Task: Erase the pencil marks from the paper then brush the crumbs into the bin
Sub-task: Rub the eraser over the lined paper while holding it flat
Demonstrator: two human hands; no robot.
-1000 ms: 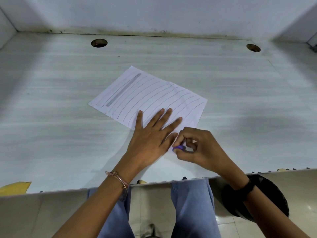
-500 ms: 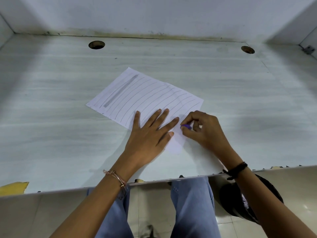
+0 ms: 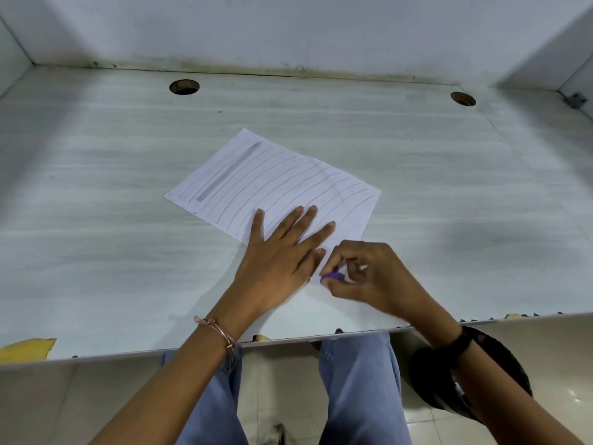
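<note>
While the left hand (image 3: 279, 261), grip flat and open, pins the paper (image 3: 288, 178) at counter (image 3: 128, 252) centre, the right hand (image 3: 375, 277) pinches a purple eraser (image 3: 332, 276) at its 5 o'clock corner. Risk: hard strokes there could crease the sheet.

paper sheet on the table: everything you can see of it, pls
The white sheet of paper lies flat and skewed on the pale streaked table. Thin pencil lines run across it, with a broad grey shaded bar near its far left edge. The left hand presses flat on its near part; the right hand pinches a small purple eraser at its near corner.
</note>
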